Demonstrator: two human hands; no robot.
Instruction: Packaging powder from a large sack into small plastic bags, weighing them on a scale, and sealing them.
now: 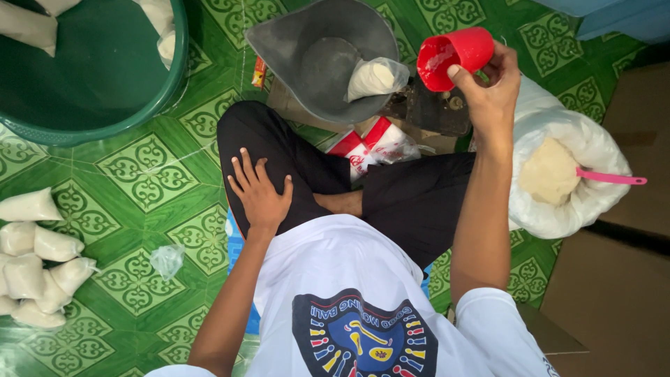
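Here the right hand (492,87) tips a red cup (453,56) beside the grey scale pan (293,42).

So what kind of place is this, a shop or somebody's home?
Probably a home floor used for packing a white powdery food: green patterned floor tiles, a big white sack of powder, filled small clear plastic bags, and a red plastic cup in the right hand.

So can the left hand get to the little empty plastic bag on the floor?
Probably yes. The left hand rests on the knee, holding nothing, and the crumpled plastic bag lies on the bare green floor just beside that leg, with nothing between them.
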